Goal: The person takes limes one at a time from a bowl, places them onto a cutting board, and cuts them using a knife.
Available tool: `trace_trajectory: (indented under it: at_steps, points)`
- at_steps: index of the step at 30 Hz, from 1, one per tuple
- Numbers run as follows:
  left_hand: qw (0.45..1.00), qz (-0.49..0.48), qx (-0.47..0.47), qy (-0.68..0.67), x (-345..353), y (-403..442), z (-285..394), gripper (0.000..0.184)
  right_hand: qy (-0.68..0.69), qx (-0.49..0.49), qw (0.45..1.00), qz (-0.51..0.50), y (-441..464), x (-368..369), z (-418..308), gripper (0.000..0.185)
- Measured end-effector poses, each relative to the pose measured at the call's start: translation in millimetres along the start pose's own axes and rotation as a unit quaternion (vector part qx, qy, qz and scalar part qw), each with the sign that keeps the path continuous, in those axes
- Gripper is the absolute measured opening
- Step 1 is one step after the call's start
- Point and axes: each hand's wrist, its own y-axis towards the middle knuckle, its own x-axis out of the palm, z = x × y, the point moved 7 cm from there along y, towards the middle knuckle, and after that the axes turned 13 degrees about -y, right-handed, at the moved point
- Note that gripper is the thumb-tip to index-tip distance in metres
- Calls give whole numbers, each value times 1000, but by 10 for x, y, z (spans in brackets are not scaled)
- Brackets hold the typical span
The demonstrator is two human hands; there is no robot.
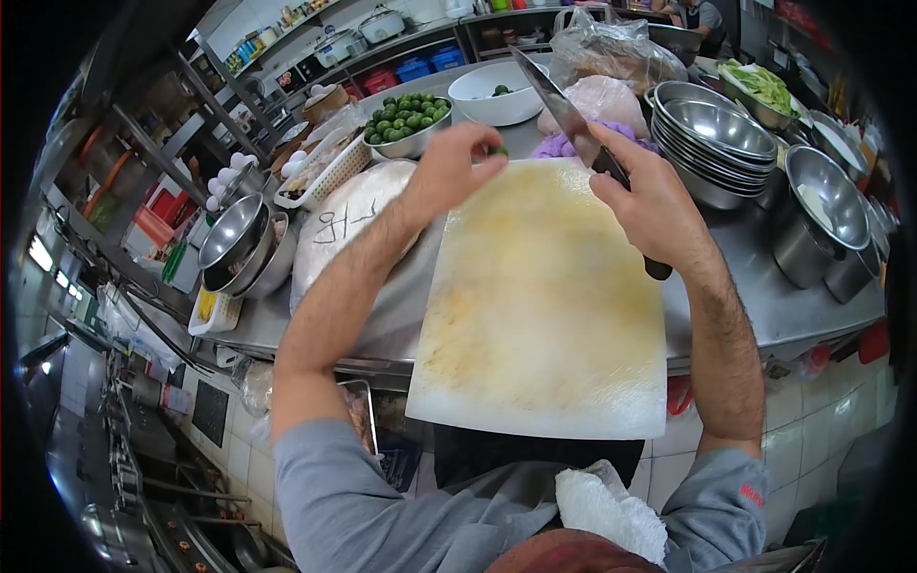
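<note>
My right hand [654,196] is wrapped around the dark handle of a kitchen knife [564,110]. Its broad blade points up and away to the left, above the board's far edge. My left hand [458,170] is over the far left corner of a white, yellow-stained cutting board [544,306]. Between its thumb and forefinger shows a small green lime [497,150], partly hidden by the fingers. Just beyond that hand sits a bowl of limes [406,122]. A white bowl [497,94] with a few cut green pieces stands behind the board.
Stacked metal bowls [714,143] and a metal pot [807,234] stand on the right. A purple cloth [559,145] lies behind the board. Left of it are a marked white bag [349,224], a white basket [330,172], metal bowls [239,234] and eggs [229,174].
</note>
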Motion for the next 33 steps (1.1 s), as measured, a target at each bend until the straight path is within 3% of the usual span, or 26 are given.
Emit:
trace_trajectory:
  at_steps: [3,5,9,13,15,19,22,28,33]
  points:
    - [999,23,-15,44,-137,544,-221,32,-1,4,1000,14,14,-4,25,51]
    - [994,89,-44,43,-251,839,-388,32,-9,21,1000,0,15,13,33,51]
    - [986,148,-5,80,-390,1177,-731,33,-16,7,1000,-1,12,27,23,51]
    - [990,52,-47,126,-775,1057,-966,35,-49,-12,999,1,-20,46,-27,49]
    - [972,-46,-143,179,-896,777,-1115,38,-48,-26,998,8,-39,40,-84,48]
    - [943,-87,-211,240,-1064,352,-1254,44,-51,-6,998,-39,-71,128,-111,51]
    - [940,-79,-270,193,-1063,169,-1355,43,-54,-7,997,-53,-85,156,-155,51]
    - [971,7,-213,109,-1089,92,-1387,39,-70,-29,996,-50,-107,238,-140,46]
    - [975,19,-215,50,-1012,87,-1383,38,-73,-31,994,-71,-89,266,-119,46]
